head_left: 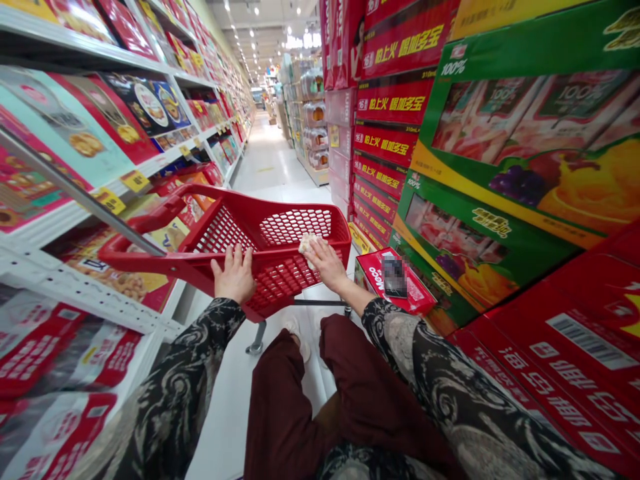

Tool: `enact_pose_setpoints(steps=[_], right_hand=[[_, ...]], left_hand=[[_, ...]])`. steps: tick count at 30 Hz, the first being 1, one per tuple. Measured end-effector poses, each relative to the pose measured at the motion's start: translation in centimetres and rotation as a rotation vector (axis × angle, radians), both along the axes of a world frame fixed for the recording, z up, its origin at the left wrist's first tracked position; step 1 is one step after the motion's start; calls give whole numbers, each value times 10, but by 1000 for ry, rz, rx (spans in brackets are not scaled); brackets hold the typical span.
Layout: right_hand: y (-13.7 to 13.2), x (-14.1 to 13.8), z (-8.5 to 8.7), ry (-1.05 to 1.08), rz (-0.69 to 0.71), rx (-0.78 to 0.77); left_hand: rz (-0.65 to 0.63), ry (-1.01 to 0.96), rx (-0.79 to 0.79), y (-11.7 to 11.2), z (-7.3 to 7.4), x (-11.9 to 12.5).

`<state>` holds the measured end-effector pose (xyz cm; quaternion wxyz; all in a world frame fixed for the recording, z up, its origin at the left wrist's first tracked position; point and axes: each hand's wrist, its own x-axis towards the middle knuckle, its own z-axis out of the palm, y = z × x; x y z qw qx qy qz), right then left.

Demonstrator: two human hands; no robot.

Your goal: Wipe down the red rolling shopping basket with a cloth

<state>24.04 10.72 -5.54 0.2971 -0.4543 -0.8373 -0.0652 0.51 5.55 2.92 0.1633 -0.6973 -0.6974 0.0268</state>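
Observation:
A red plastic shopping basket (pixel 280 230) on a wheeled stand is tilted toward me in a store aisle. My left hand (pixel 233 275) grips its near rim, fingers curled over the edge. My right hand (pixel 326 262) is inside the basket, pressing a crumpled white cloth (pixel 307 243) against the mesh wall with fingers closed over it. My knees in dark red trousers show below the basket.
Shelves of boxed biscuits (pixel 75 153) line the left. Stacked red drink cartons (pixel 395 100) and green juice cartons (pixel 500 133) stand close on the right. A red box (pixel 395 280) sits low by the basket. The white aisle floor (pixel 270 167) runs ahead.

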Motion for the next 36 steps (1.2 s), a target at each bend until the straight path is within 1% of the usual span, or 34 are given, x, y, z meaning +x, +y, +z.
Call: enact_pose_setpoints(steps=[2,4,6,7,10,15,18,21,26,29,33,36], right_hand=[[1,0,-1,16,10,11],[2,-1,-2,32,12,24],[4,-1,-4,35,15,33],[4,-1,-5,33,16,36],[5,7,-12,36,9,51],[5,34,-30,92,-24,123],[6,47,-45,125,-34,188],[6,53,-61,136,-35,213],[2,54,-85,146,-18,174],[3,52,-95,179,-17,130],[6,50,-104,226,-2,98],[4,54,-117,210,32,52]], left_hand=[[-19,8,44,-4,-2,4],[-98,27,76,-6,-4,12],[-189,38,58,-6,-7,22],[-210,36,34,-6,-8,26],[-173,13,-34,-4,-9,37],[-113,-3,-94,-3,-4,43],[-94,-15,-87,-4,-5,44],[-103,-22,-64,-3,-7,42],[-123,-49,-79,-1,-7,37],[-119,-68,-78,0,-7,36],[-100,-79,-66,1,-11,37],[-97,-70,-52,2,-14,40]])
